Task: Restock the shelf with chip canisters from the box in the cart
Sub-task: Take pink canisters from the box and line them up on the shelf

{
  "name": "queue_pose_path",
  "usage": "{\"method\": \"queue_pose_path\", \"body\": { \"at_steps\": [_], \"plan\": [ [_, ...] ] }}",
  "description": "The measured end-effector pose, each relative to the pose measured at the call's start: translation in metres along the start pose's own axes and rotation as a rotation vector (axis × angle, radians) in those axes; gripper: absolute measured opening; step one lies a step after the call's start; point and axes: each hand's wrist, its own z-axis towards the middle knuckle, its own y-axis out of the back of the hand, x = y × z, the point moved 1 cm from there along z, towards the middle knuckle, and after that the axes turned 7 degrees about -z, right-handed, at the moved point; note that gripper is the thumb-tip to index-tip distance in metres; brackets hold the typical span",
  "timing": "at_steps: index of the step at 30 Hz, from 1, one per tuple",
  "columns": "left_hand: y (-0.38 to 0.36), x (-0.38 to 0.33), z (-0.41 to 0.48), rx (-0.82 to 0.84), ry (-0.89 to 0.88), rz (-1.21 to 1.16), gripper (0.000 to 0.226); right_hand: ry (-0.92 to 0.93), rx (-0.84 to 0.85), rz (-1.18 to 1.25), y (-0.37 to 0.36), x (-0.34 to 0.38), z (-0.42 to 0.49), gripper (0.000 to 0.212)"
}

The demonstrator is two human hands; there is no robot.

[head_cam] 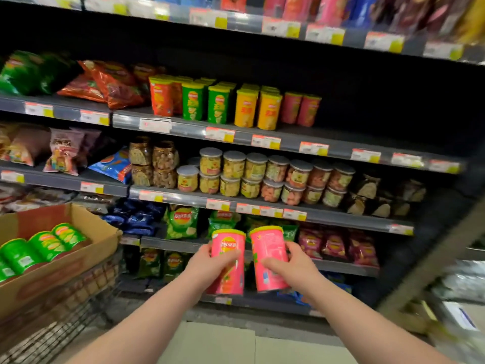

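Two pink chip canisters are hanging in mid-air in front of the lower shelves, one per hand, yellow lids up.

- Left hand [207, 261] is gripping the left pink canister [227, 244] around its middle. Fingers are wrapping across the front and the logo is facing the camera. It is sitting roughly upright.
- Right hand [291, 264] is gripping the right pink canister [267, 248], with the thumb on the near face and the fingers curling round the right edge. The top is leaning slightly left.
- The two canisters are sitting just beside each other with a narrow gap showing between them.

The cardboard box [86, 256] is sitting open in the wire cart [78, 306] at the left. Green canisters [47, 245] are lying on their sides inside it.

The canister shelf [367, 137] is running well above the hands. Canisters are standing there in rows: orange-red, green and yellow, with shelved pink canisters [301, 109] at the right end. Bare shelf is showing to the right of those.

One level down, clear jars [262, 174] are standing stacked two high. Chip bags [181, 222] are filling the shelves behind the hands. The frame is blurring, so I can't read the price tags.
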Motion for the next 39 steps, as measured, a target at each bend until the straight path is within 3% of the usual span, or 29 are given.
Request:
{"method": "queue_pose_path", "body": {
  "at_steps": [7,11,16,20,25,35,39],
  "plan": [
    [-0.069,-0.01,-0.01,0.104,-0.008,0.064,0.07,-0.012,-0.082,0.122,0.063,-0.043,-0.018,0.053],
    [-0.088,-0.024,-0.002,0.134,-0.031,0.099,0.057,-0.006,-0.12,0.17,0.083,-0.05,-0.019,0.046],
    [-0.118,-0.04,0.023,0.174,-0.055,0.095,0.052,-0.028,-0.207,0.175,0.111,-0.059,-0.006,0.061],
    [-0.146,-0.054,0.051,0.255,-0.052,0.07,0.052,-0.036,-0.268,0.193,0.138,-0.06,0.012,0.053],
    [-0.17,-0.091,0.095,0.374,-0.076,-0.019,0.042,0.009,-0.31,0.205,0.168,-0.038,0.054,0.05],
    [-0.162,-0.173,0.194,0.357,-0.219,-0.091,0.032,0.145,-0.383,0.22,0.198,0.029,0.164,0.056],
    [-0.151,-0.19,0.217,0.328,-0.254,-0.115,0.051,0.2,-0.408,0.216,0.207,0.053,0.195,0.06]
  ]
}}
